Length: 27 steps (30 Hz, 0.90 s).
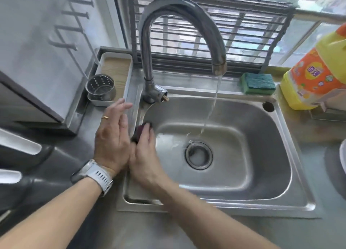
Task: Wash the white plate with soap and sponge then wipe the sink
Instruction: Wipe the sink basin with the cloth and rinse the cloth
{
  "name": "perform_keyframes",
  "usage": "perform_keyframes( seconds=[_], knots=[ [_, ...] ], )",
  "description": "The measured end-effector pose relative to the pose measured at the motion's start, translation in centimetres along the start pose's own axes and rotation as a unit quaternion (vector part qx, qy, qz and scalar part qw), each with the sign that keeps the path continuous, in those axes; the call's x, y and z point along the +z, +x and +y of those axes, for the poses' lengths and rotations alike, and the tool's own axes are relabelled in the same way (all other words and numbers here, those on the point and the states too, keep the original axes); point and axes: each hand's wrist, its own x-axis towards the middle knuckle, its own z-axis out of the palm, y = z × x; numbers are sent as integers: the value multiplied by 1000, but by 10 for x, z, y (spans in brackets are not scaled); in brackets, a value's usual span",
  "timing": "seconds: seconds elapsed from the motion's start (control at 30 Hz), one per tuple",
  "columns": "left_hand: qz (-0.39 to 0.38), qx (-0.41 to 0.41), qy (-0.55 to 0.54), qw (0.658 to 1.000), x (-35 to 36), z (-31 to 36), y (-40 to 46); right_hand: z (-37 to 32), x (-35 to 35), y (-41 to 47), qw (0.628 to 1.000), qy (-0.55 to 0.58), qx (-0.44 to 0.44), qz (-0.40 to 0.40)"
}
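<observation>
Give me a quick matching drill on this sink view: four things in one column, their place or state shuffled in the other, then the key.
Things:
1. green sponge
2. yellow soap bottle
3. dark scrubber
4. left hand

Place or state:
A. pressed against the sink's left inner wall under the right hand
B. fingers straight, holding nothing, over the sink's left rim
C. lying on the ledge behind the basin, right of the running tap
D. standing on the counter at the far right

Pairs: 1-C, 2-D, 3-A, 4-B
</observation>
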Motion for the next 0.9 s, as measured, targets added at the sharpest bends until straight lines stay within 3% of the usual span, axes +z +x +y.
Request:
perform_keyframes(
  seconds=[0.17,0.27,0.33,0.4,0.47,0.53,0.6,0.7,0.8,0.9],
  knots=[
    [-2,4,-21,1000,-12,5,9,-29,1,85,987,17,99,124],
    [7,9,-24,1000,-14,7,8,-22,6,43,994,29,31,102],
    [7,13,-20,1000,-13,8,7,0,7,-12,1000,0,3,24],
    [-15,17,-14,1000,-9,9,4,22,-7,-71,987,-150,-4,-51],
    [-57,34,2,998,-3,10,-1,39,-39,-106,944,-321,-35,-63],
    [-104,62,32,992,5,10,-7,48,-77,-117,909,-415,-18,-42],
    [-144,78,50,985,12,11,-13,50,-97,-113,887,-455,28,-76],
    [-175,73,51,981,22,8,-20,39,-71,-85,918,-358,48,-163],
    [-191,82,71,976,30,1,-25,19,-38,-57,956,-230,35,-181],
    [-200,88,101,971,34,-2,-25,31,-54,-64,949,-248,35,-190]
  ],
)
